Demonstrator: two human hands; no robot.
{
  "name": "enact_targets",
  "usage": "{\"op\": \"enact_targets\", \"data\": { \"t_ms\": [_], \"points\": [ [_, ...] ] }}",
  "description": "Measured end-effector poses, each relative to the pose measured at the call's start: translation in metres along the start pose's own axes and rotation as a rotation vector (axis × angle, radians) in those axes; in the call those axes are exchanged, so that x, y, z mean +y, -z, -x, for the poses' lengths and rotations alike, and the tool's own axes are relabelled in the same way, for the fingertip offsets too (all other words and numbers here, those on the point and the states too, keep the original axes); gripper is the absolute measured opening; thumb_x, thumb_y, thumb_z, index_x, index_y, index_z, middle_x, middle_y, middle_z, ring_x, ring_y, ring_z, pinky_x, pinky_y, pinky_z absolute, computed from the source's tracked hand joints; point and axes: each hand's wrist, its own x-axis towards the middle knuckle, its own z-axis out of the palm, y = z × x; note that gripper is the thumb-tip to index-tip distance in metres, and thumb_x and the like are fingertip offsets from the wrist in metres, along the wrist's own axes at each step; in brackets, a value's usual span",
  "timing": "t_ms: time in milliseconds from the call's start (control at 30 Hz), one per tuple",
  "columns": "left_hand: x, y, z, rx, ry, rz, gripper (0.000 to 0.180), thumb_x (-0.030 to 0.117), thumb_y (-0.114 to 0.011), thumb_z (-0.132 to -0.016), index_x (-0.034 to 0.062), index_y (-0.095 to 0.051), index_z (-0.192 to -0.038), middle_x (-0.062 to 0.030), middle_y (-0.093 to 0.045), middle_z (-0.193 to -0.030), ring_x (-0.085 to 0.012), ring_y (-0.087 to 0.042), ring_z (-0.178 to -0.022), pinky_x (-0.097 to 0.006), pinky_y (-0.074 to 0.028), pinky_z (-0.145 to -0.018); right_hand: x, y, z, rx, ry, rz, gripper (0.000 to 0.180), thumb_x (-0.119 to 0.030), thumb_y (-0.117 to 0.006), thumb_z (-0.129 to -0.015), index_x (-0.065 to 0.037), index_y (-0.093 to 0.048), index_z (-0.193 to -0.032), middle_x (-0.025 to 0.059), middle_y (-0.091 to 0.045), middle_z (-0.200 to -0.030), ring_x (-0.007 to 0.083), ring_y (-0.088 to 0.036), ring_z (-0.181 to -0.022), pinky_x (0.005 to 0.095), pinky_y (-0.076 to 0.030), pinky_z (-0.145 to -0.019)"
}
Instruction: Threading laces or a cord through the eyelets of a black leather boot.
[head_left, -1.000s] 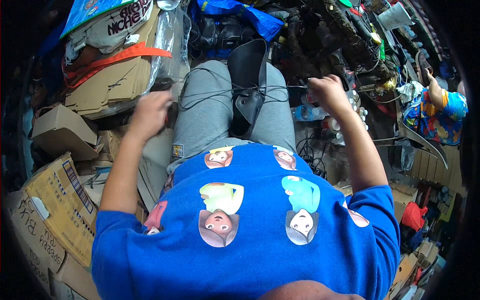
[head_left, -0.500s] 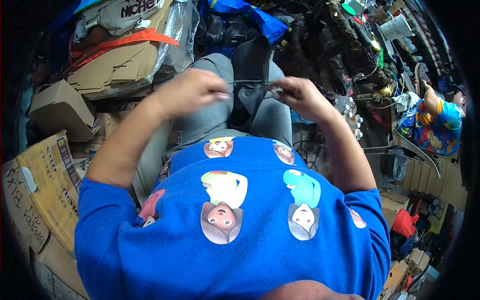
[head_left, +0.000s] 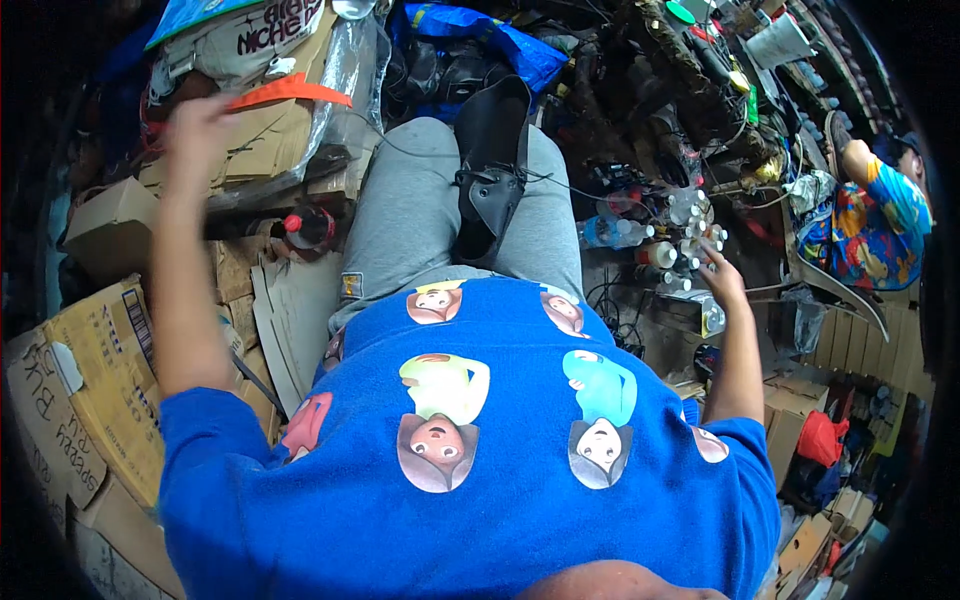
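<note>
Between my thighs stands a black shoe upper [head_left: 497, 125], upright, with a smaller black flap with eyelets [head_left: 487, 207] at its near end. A thin dark thread [head_left: 575, 188] runs from it out to both sides. My left hand [head_left: 200, 125] is far out to the left, over the stacked cardboard, and its fingers are smeared by motion. Out to the right, beside the plastic bottles, my right hand [head_left: 722, 272] has its fingers bent together at the end of the thread. Neither hand touches the shoe upper.
Several plastic bottles [head_left: 615, 232] stand right of my knee. Flat cardboard [head_left: 270, 140] with an orange strap [head_left: 290, 90] lies at the far left, near a red-capped bottle [head_left: 308, 228]. Cardboard boxes [head_left: 95, 370] crowd the near left. Another person [head_left: 870, 225] in a colourful shirt is at the far right.
Both my hands have swung apart from beside the shoe upper, the left one up and left, the right one right and nearer. The thread now stretches outward on both sides.
</note>
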Motion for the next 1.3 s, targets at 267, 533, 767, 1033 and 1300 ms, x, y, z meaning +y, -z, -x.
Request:
{"op": "enact_targets", "data": {
  "t_ms": [267,533,767,1033,1300],
  "points": [
    [0.191,-0.075,0.049,-0.726,-0.257,0.645,0.024,0.014,-0.061,-0.085,0.0061,-0.063,-0.108,-0.0103,-0.065,-0.092,-0.0167,-0.06,-0.086,-0.029,-0.045,-0.081,-0.292,0.003,0.027,-0.388,0.509,-1.013,0.027,-0.026,-0.065,-0.088,-0.005,-0.059,-0.103,-0.0045,-0.052,-0.076,0.0056,-0.044,-0.068,0.0226,-0.038,-0.061],
    [0.057,-0.081,0.039,-0.741,0.135,0.875,0.03,0.029,-0.057,-0.091,-0.0008,-0.063,-0.089,0.0014,-0.058,-0.077,-0.0093,-0.052,-0.075,-0.027,-0.043,-0.07,-0.212,0.003,-0.014,-0.252,0.348,-0.974,0.029,-0.03,-0.06,-0.09,-0.008,-0.051,-0.073,-0.0057,-0.044,-0.067,0.0064,-0.038,-0.062,0.0232,-0.033,-0.055],
    [0.16,-0.074,0.021,-0.315,-0.404,0.57,0.054,0.028,-0.066,-0.081,0.007,-0.051,-0.129,-0.0166,-0.048,-0.132,-0.0292,-0.046,-0.123,-0.036,-0.036,-0.102,-0.234,0.026,-0.006,-0.256,0.222,-1.008,0.029,-0.014,-0.054,-0.092,-0.006,-0.061,-0.119,-0.0036,-0.053,-0.073,0.0071,-0.045,-0.065,0.021,-0.04,-0.062],
    [0.243,-0.117,-0.02,-0.612,-0.52,0.721,0.081,0.029,-0.084,-0.057,0.0015,-0.044,-0.122,-0.0175,-0.053,-0.116,-0.028,-0.051,-0.113,-0.034,-0.04,-0.097,-0.317,0.043,-0.006,-0.201,0.664,-0.792,0.014,-0.002,-0.069,-0.076,-0.005,-0.07,-0.09,0.0041,-0.065,-0.086,0.011,-0.06,-0.082,0.0259,-0.049,-0.075],
    [0.248,-0.112,-0.032,-0.811,-0.541,0.628,0.065,0.024,-0.085,-0.056,0.0051,-0.055,-0.11,-0.0109,-0.057,-0.102,-0.0273,-0.056,-0.1,-0.033,-0.045,-0.089,-0.32,0.038,-0.016,-0.192,0.848,-0.692,0.012,-0.002,-0.071,-0.073,-0.008,-0.07,-0.084,0.0004,-0.056,-0.081,0.0111,-0.056,-0.078,0.0257,-0.045,-0.072]
  ]
}}
